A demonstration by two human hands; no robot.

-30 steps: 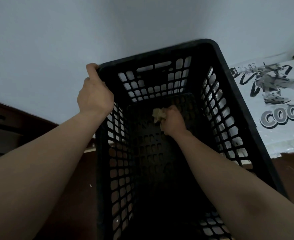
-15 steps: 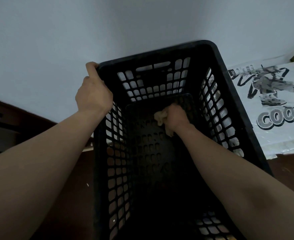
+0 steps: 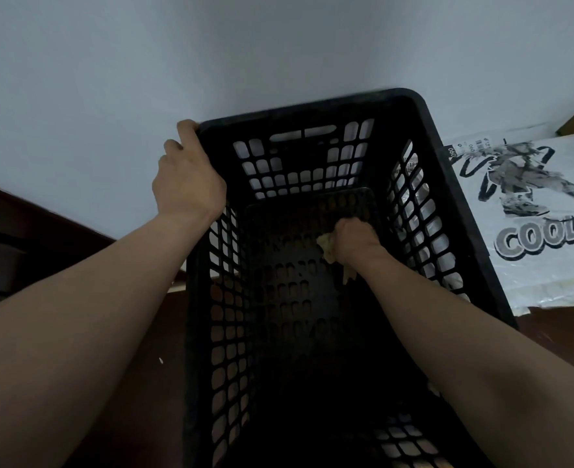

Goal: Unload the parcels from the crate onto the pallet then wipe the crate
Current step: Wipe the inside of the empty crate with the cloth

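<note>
A black plastic crate [image 3: 464,204] with lattice walls fills the middle of the view, and I see no parcels inside it. My left hand [image 3: 187,177] grips its far left corner at the rim. My right hand [image 3: 356,238] is down inside the crate, fingers closed on a crumpled beige cloth [image 3: 327,246] pressed against the perforated floor near the far right side. A white plastic parcel [image 3: 535,231] printed with a black cartoon figure and the word "COOL" lies flat just right of the crate.
A pale wall rises directly behind the crate. Dark brown flooring [image 3: 150,349] shows to the left and at the lower right. A dark wooden piece of furniture [image 3: 5,238] stands at the far left edge.
My right hand has slid the cloth across the crate floor from the middle toward the right wall. My left hand keeps its grip on the corner.
</note>
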